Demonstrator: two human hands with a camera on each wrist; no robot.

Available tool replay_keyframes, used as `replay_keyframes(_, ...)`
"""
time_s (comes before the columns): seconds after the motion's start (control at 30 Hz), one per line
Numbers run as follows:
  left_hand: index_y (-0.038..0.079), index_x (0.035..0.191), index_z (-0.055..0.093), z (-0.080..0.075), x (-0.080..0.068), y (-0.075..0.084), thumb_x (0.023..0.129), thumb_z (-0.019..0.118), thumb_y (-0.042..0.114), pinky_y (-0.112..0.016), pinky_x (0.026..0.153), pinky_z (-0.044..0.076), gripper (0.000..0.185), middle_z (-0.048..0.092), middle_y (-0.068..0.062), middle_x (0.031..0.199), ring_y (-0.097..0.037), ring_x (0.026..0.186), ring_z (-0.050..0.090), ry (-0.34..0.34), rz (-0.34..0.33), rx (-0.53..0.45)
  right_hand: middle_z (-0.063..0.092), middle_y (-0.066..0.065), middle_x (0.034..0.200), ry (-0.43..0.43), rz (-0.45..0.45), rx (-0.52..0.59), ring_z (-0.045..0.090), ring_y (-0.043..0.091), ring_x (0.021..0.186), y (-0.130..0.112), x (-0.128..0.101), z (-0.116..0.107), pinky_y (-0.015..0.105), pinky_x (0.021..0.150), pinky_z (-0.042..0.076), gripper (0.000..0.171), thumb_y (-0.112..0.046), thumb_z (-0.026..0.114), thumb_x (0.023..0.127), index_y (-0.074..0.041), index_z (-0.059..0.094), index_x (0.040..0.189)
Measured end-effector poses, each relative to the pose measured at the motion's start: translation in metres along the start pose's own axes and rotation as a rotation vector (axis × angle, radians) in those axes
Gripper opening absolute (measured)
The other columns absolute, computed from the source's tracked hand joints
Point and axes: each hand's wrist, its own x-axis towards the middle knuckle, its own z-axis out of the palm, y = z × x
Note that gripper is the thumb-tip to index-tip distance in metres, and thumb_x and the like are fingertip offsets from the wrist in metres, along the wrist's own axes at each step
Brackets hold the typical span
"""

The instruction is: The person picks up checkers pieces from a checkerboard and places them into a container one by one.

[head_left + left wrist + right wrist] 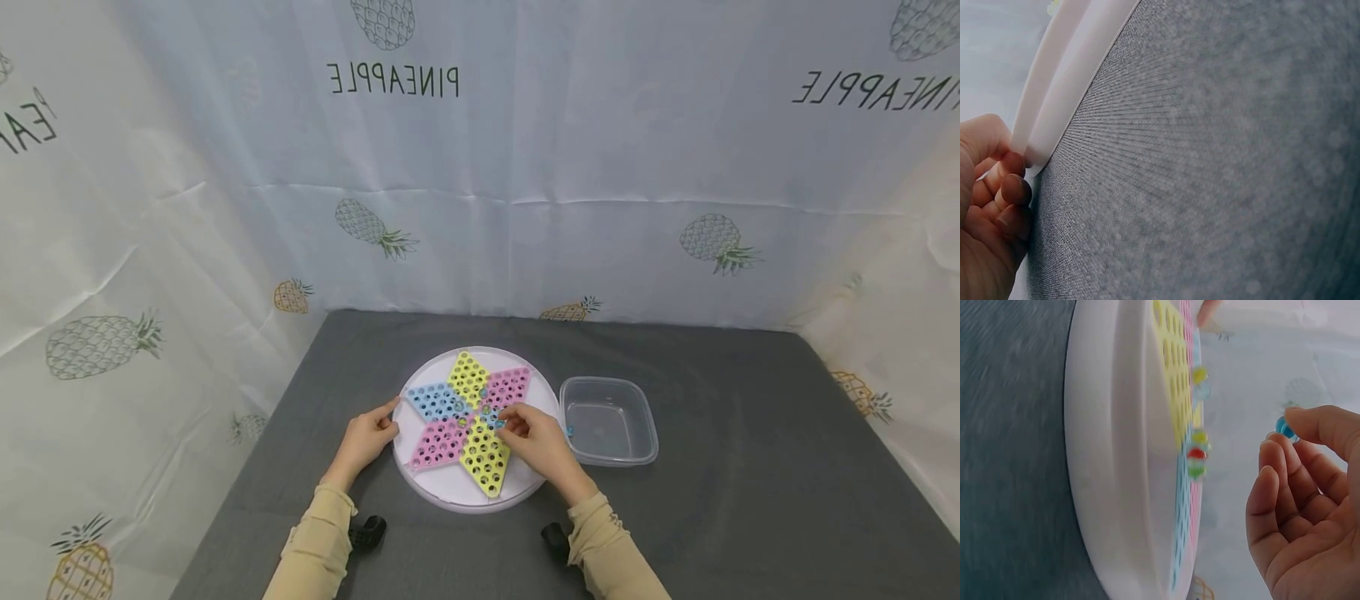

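A round white Chinese checkers board (525,482) carries a star of yellow, pink and blue perforated points. Several glass marbles (1197,453) sit in holes near its middle. My left hand (365,435) holds the board's left rim, its fingertips (1015,187) curled against the white edge. Above the board's right half, my right hand (536,437) pinches a blue marble (1285,428) between thumb and fingers. In the right wrist view this marble is held apart from the board surface, while the other fingers curl loosely below it.
Right of the board stands a clear plastic tub (609,417), close against the rim, with a small blue marble (570,432) at its left side. Dark grey cloth (735,467) covers the table. Pineapple-print curtains (480,150) hang behind and at both sides.
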Motion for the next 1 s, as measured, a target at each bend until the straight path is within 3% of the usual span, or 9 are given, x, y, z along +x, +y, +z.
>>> replay_keyframes(0.37, 0.007, 0.131, 0.054, 0.001, 0.003, 0.002, 0.083, 0.058, 0.013, -0.023, 0.050, 0.031, 0.049, 0.046, -0.001, 0.068, -0.012, 0.055, 0.037, -0.006, -0.008, -0.013, 0.062, 0.000, 0.080, 0.060, 0.031, 0.025, 0.054, 0.006, 0.070, 0.006, -0.004, -0.031, 0.020, 0.066, 0.046, 0.021, -0.015, 0.070, 0.080, -0.007, 0.067, 0.099)
replay_keyframes(1.0, 0.005, 0.129, 0.055, -0.001, 0.000, -0.003, 0.081, 0.058, 0.011, -0.022, 0.049, 0.030, 0.048, 0.045, 0.001, 0.063, -0.009, 0.052, 0.034, 0.012, 0.020, 0.002, 0.064, 0.003, 0.086, 0.170, 0.138, -0.053, 0.055, 0.007, 0.074, 0.040, -0.009, -0.067, 0.020, 0.068, 0.046, 0.020, -0.018, 0.069, 0.081, -0.012, 0.067, 0.100)
